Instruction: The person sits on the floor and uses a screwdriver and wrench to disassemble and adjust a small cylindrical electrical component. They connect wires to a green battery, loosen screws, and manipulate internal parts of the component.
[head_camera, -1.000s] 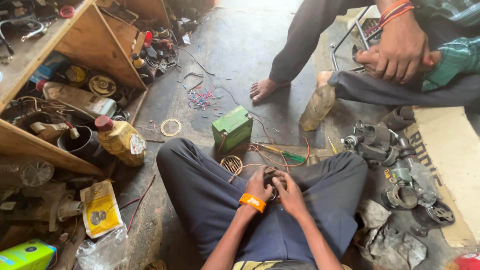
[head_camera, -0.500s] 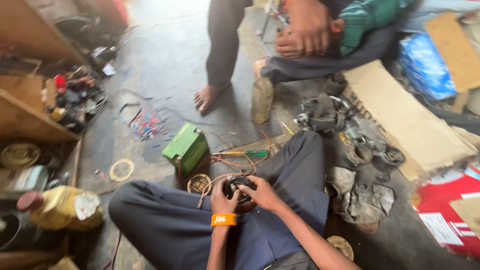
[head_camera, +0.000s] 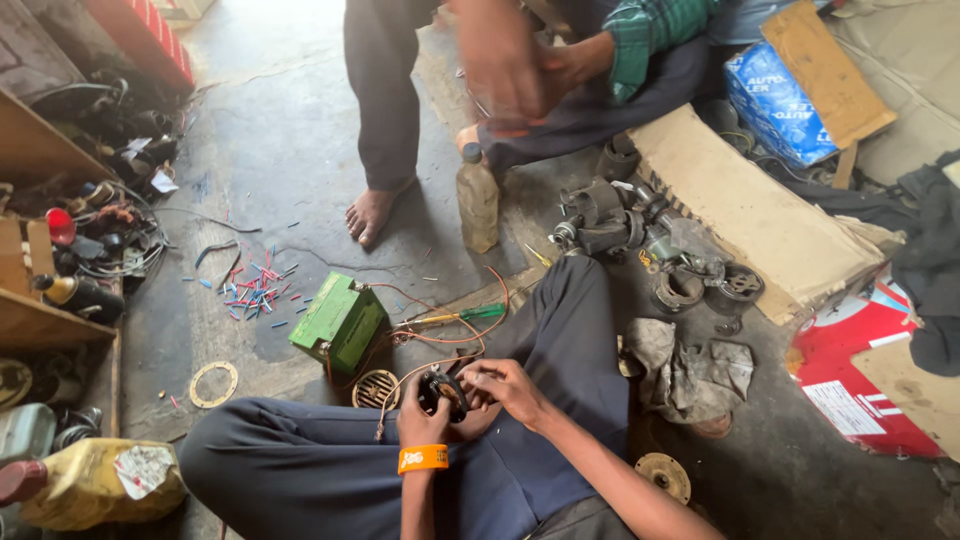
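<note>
Black and round, the small wired metal part (head_camera: 441, 391) sits low in our lap, between our crossed legs in dark blue trousers. Our left hand (head_camera: 422, 420), with the orange band at its wrist, has its fingers closed around the near side of that part, while our right hand (head_camera: 503, 386) pinches at its top edge with narrowed fingertips. To handle it well, we judge the left should keep the part steady and square to our eyes, the right working in small, light pulls so that the thin orange-red wires (head_camera: 440, 340) running off it are not strained. Those wires lead across the concrete floor (head_camera: 280, 150) to a green box-shaped battery (head_camera: 340, 322), which stands just beside a green-handled screwdriver (head_camera: 452, 317). As for containers, a clear plastic bottle with a dark cap (head_camera: 478, 201) stands upright near another person's bare foot (head_camera: 368, 215) and holds a murky yellowish liquid, nearly full. A yellow plastic jug with a red cap (head_camera: 90, 485) lies on its side at our lower left; we cannot tell how much is in it. Wooden shelves (head_camera: 45, 325) on the left hold a jumble of cables and small parts.
</note>
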